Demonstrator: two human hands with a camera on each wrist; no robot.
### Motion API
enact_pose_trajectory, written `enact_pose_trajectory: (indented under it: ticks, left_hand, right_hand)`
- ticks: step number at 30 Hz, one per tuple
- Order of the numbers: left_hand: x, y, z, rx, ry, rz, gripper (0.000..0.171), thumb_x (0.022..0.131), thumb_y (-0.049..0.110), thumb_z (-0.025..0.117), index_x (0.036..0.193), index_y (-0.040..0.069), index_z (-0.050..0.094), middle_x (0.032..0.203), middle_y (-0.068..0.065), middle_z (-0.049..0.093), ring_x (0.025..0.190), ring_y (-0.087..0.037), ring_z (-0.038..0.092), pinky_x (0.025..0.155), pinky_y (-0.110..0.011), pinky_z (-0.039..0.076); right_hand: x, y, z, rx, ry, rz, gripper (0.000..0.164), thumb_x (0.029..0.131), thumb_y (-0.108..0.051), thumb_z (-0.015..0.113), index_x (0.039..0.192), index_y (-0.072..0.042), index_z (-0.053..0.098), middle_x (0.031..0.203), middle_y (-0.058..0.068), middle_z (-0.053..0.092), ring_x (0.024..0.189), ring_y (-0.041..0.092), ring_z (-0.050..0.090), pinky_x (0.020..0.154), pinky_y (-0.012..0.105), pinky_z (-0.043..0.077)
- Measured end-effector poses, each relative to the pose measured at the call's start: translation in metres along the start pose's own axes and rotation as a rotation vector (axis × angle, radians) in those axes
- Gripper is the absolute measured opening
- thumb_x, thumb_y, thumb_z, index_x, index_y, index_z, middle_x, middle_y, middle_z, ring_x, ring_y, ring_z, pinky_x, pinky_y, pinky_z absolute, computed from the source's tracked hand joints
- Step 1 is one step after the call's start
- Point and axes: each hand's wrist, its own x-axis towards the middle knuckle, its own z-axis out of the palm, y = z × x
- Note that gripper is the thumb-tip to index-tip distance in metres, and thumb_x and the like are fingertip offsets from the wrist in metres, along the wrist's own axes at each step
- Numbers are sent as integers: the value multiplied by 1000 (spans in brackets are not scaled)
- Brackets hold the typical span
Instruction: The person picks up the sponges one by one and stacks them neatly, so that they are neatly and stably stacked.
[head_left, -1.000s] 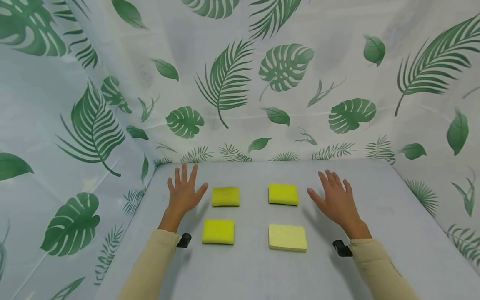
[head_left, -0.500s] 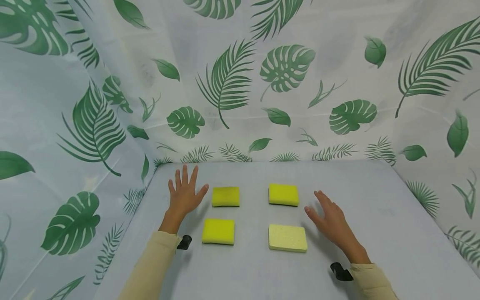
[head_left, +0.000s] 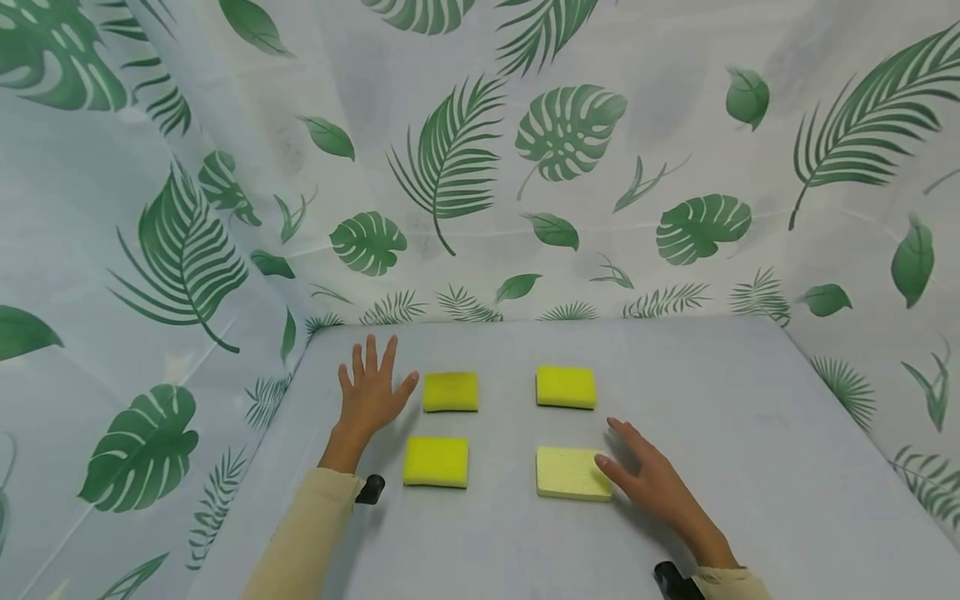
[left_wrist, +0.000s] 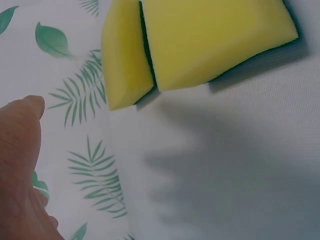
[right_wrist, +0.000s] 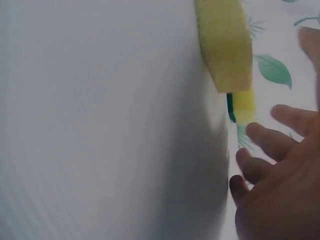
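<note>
Two bright yellow sponges lie on the left of the table: a far-left sponge (head_left: 451, 392) and a near-left sponge (head_left: 436, 462). On the right are a bright yellow far-right sponge (head_left: 566, 387) and a paler near-right sponge (head_left: 568, 473). My left hand (head_left: 371, 400) is spread beside the far-left sponge, holding nothing; dark green undersides show beneath two sponges (left_wrist: 215, 40) in the left wrist view. My right hand (head_left: 656, 483) hovers at the pale sponge's right edge, its thumb overlapping a corner. The right wrist view shows its fingers (right_wrist: 275, 142) extended and apart from the pale sponge (right_wrist: 225, 45).
A white-covered table (head_left: 502, 542) runs back to a white curtain (head_left: 480, 283) printed with green leaves, which also encloses both sides. Small black devices (head_left: 370, 489) are worn at both wrists, below beige sleeves (head_left: 300, 533).
My right hand has come nearer along the right side, from beside the far-right sponge to the pale one, and turned its thumb inward. The left hand stays almost still. The sponges have not moved.
</note>
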Motion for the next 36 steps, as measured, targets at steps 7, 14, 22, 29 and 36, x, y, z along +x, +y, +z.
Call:
enact_pose_trajectory:
  ticks: [7,14,22,29,36]
  left_hand:
    - [-2,0,5,-19,-2,-3,84,110,52,53,174,14,13,176,-27,-2,160,-50,-6,120,-76,-1]
    - [-8,3,8,-34,3,-22,85,109,52,55,173,13,15,176,-27,-1,160,-51,-3,120,-77,1]
    - [-16,5,14,-69,9,-34,86,109,53,56,173,11,17,175,-28,3,160,-52,0,120,-77,3]
    - [-23,2,20,-158,-1,-27,87,109,54,56,173,12,14,176,-27,8,160,-52,2,121,-76,4]
    - [-33,-3,27,-327,-22,-12,88,109,47,59,172,8,13,175,-26,12,159,-52,8,122,-75,10]
  right_hand:
    - [-7,2,6,11,-61,5,76,98,-43,76,156,-1,51,162,35,38,151,59,27,119,74,19]
    - [-6,6,6,0,-115,-4,84,89,-48,85,156,-7,55,165,34,34,154,55,23,121,71,9]
    - [-7,9,8,-16,-141,-10,86,84,-49,89,155,-11,57,165,33,35,154,55,22,121,72,6]
    - [-8,7,8,-21,-156,16,88,81,-48,91,155,-13,57,164,33,36,154,57,21,121,73,7]
    - [-7,9,10,-30,-162,33,89,81,-48,91,156,-14,56,165,32,36,154,59,16,119,76,8]
